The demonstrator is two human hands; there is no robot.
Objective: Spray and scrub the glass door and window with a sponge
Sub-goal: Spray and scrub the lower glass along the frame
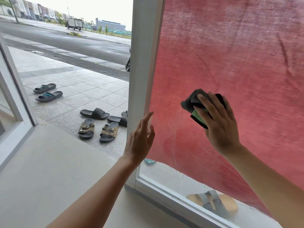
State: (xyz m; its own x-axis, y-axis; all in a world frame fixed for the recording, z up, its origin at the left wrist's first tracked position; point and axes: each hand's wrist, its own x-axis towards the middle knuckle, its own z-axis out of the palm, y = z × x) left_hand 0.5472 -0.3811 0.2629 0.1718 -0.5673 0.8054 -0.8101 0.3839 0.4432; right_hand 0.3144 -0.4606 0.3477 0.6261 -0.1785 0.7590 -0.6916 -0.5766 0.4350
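A white-framed glass door (pixel 222 60) fills the right side, with a red cloth hanging behind the pane. My right hand (pixel 218 124) presses a dark sponge (pixel 191 102) with a green layer flat against the glass, fingers spread over it. Faint wet streaks curve down the pane below and left of the sponge. My left hand (pixel 141 139) rests against the edge of the door's white frame (pixel 141 63), fingers straight and pointing up, holding nothing. No spray bottle is in view.
Beyond the open doorway, several sandals (pixel 97 122) lie scattered on the tiled pavement. Another glass door leaf (pixel 11 99) stands open at far left. A sandal (pixel 213 203) shows through the lower pane. A wet road and a truck lie farther out.
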